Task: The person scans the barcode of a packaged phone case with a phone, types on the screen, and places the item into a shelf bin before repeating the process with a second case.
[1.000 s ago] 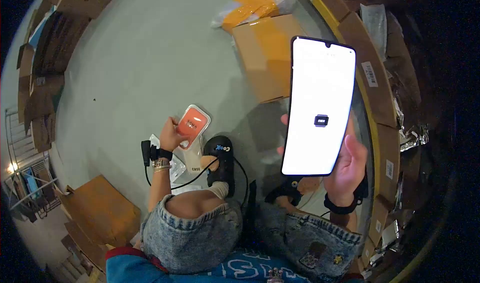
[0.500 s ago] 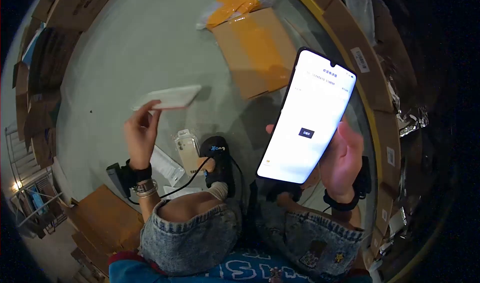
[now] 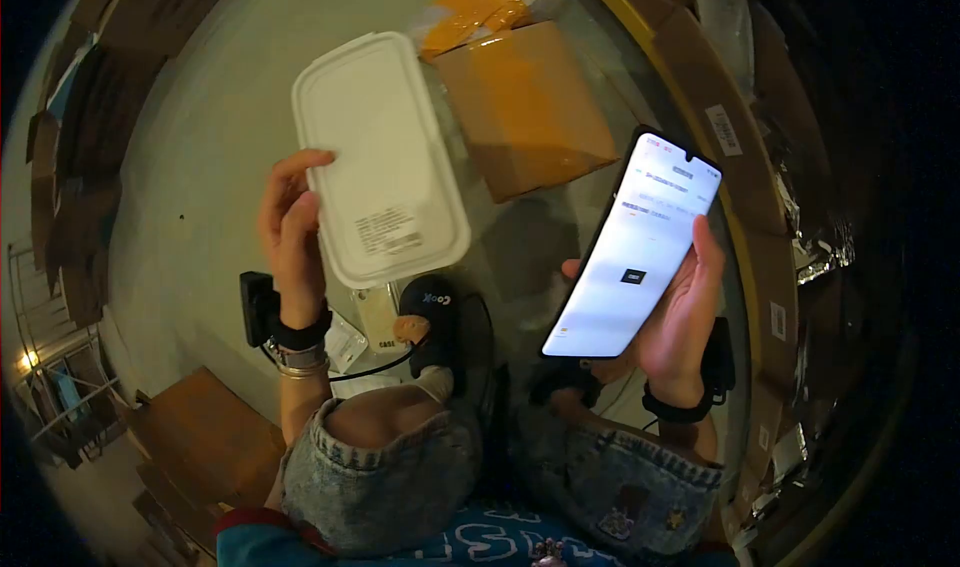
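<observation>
My left hand pinches the left edge of a flat white plastic package between thumb and fingers. The package has rounded corners and a raised rim. A small printed label with a barcode shows near its lower end. In my right hand is a smartphone, tilted, its bright screen facing me with a small dark box on it. Below the white package, a phone case in clear packaging lies on the floor, partly covered from view. A white packet lies beside it.
A taped cardboard box stands ahead, with an orange-taped parcel behind it. Cardboard cartons line the right side, and more boxes stand left. My foot in a black slipper is near the phone case.
My left hand has turned the white package from nearly edge-on to face me, and it is now nearer. The phone has shifted slightly right and its screen content differs.
</observation>
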A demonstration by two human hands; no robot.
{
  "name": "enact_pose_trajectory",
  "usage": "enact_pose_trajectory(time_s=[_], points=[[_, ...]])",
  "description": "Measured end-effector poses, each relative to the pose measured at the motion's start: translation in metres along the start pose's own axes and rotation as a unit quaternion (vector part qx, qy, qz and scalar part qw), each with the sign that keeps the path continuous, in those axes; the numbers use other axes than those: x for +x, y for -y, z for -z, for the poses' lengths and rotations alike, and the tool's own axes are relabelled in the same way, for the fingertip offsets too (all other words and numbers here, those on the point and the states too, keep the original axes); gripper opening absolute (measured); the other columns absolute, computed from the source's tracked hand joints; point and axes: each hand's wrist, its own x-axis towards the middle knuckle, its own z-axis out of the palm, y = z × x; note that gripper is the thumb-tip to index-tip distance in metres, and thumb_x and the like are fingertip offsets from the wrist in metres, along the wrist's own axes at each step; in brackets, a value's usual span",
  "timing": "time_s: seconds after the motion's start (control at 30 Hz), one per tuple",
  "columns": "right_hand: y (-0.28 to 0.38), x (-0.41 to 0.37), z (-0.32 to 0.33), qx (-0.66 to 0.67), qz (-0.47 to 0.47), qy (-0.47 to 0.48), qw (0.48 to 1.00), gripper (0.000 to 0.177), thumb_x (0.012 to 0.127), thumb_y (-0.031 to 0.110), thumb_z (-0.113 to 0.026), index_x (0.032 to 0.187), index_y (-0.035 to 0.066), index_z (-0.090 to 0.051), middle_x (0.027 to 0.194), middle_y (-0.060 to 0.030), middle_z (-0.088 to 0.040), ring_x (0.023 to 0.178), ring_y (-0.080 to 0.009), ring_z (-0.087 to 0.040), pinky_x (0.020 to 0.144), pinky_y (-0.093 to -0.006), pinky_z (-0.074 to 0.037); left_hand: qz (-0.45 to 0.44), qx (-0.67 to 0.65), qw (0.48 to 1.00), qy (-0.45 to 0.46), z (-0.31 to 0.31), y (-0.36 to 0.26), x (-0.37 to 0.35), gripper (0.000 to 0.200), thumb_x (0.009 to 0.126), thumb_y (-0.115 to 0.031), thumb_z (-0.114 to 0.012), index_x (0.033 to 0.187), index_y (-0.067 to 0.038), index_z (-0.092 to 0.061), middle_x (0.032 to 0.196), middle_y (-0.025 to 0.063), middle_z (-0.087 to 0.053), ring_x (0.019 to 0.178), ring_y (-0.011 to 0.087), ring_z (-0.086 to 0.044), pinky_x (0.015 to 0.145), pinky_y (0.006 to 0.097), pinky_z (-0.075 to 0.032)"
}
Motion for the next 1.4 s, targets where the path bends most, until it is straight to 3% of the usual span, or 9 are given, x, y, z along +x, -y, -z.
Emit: enact_pose_trajectory(time_s=[0.07, 0.2, 0.37, 0.5, 0.67, 0.9, 1.1, 1.33, 1.4], points=[[-0.002, 0.001, 0.000, 0.037, 0.019, -0.018, 0.999, 0.058, 0.091, 0.049, -0.026, 0.116, 0.002, -0.048, 0.097, -0.0131, -0.061, 0.083, -0.0319, -0.063, 0.078, -0.0534, -0.050, -0.012, 0.022, 1.000, 0.000, -0.010, -0.006, 0.000, 0.034, 0.081, -0.013, -0.047, 0.112, 0.000, -0.053, 0.111, 0.0088, -0.056, 0.096, 0.0121, -0.050, 0.082, 0.0242, -0.039], [0.001, -0.005, -0.012, 0.027, 0.006, -0.050, 0.998, 0.066, 0.089, 0.052, -0.023, 0.119, -0.002, -0.046, 0.099, -0.0176, -0.061, 0.084, -0.0373, -0.062, 0.080, -0.0463, -0.049, 0.016, 0.008, 0.998, 0.061, -0.019, -0.014, -0.002, 0.037, 0.083, -0.005, -0.047, 0.120, -0.002, -0.048, 0.121, 0.0077, -0.050, 0.069, 0.0031, -0.047, 0.063, 0.0171, -0.040], [-0.003, -0.020, -0.020, 0.012, 0.035, -0.009, 0.999, 0.074, 0.087, 0.053, -0.022, 0.132, -0.005, -0.031, 0.116, -0.0210, -0.053, 0.096, -0.0403, -0.058, 0.080, -0.0440, -0.049, 0.040, -0.092, 0.990, 0.101, -0.029, -0.016, -0.006, 0.042, 0.083, 0.000, -0.047, 0.125, -0.004, -0.044, 0.123, 0.0087, -0.047, 0.068, 0.0030, -0.050, 0.061, 0.0177, -0.042], [-0.006, -0.022, -0.021, -0.027, 0.073, 0.142, 0.987, 0.078, 0.085, 0.049, -0.036, 0.138, -0.003, -0.013, 0.128, -0.0251, -0.041, 0.108, -0.0427, -0.051, 0.079, -0.0476, -0.051, 0.061, -0.128, 0.981, 0.129, -0.032, -0.018, -0.008, 0.046, 0.083, 0.002, -0.046, 0.128, -0.005, -0.041, 0.125, 0.0124, -0.043, 0.068, 0.0050, -0.055, 0.057, 0.0179, -0.045], [-0.002, -0.026, -0.032, -0.015, -0.035, 0.255, 0.966, 0.093, 0.080, 0.044, -0.061, 0.140, 0.004, -0.001, 0.135, -0.0273, -0.029, 0.119, -0.0426, -0.041, 0.075, -0.0553, -0.053, 0.061, -0.122, 0.979, 0.148, -0.033, -0.005, -0.010, 0.048, 0.083, 0.001, -0.046, 0.130, -0.005, -0.039, 0.124, 0.0144, -0.042, 0.066, 0.0047, -0.055, 0.055, 0.0181, -0.046], [-0.008, -0.044, -0.057, -0.061, -0.116, 0.185, 0.974, 0.105, 0.071, 0.050, -0.070, 0.141, 0.006, -0.005, 0.134, -0.0282, -0.027, 0.114, -0.0416, -0.046, 0.079, -0.0557, -0.052, 0.109, -0.107, 0.970, 0.189, -0.032, 0.022, -0.020, 0.053, 0.086, -0.007, -0.047, 0.137, -0.015, -0.034, 0.129, 0.0162, -0.039, 0.064, 0.0029, -0.048, 0.053, 0.0178, -0.045], [-0.020, -0.053, -0.057, -0.135, -0.075, 0.078, 0.985, 0.120, 0.056, 0.063, -0.073, 0.139, 0.001, -0.012, 0.131, -0.0294, -0.033, 0.102, -0.0395, -0.055, 0.076, -0.0536, -0.053, 0.085, -0.081, 0.970, 0.213, -0.033, 0.037, -0.022, 0.054, 0.089, -0.012, -0.047, 0.140, -0.017, -0.029, 0.131, 0.0185, -0.037, 0.064, 0.0042, -0.049, 0.052, 0.0187, -0.046], [-0.014, -0.052, -0.061, -0.039, -0.132, 0.141, 0.980, 0.109, 0.061, 0.036, -0.066, 0.140, 0.001, 0.001, 0.138, -0.0231, -0.026, 0.125, -0.0341, -0.036, 0.102, -0.0439, -0.033, 0.095, -0.083, 0.969, 0.212, -0.033, 0.034, -0.022, 0.055, 0.089, -0.012, -0.047, 0.140, -0.017, -0.028, 0.132, 0.0175, -0.037, 0.064, 0.0042, -0.050, 0.051, 0.0182, -0.046], [-0.013, -0.052, -0.057, -0.052, -0.137, 0.150, 0.978, 0.107, 0.061, 0.036, -0.066, 0.139, 0.002, -0.001, 0.137, -0.0236, -0.028, 0.123, -0.0348, -0.038, 0.100, -0.0446, -0.034, 0.094, -0.086, 0.969, 0.213, -0.032, 0.035, -0.021, 0.055, 0.089, -0.012, -0.047, 0.140, -0.017, -0.028, 0.132, 0.0173, -0.038, 0.064, 0.0041, -0.050, 0.051, 0.0181, -0.046]])
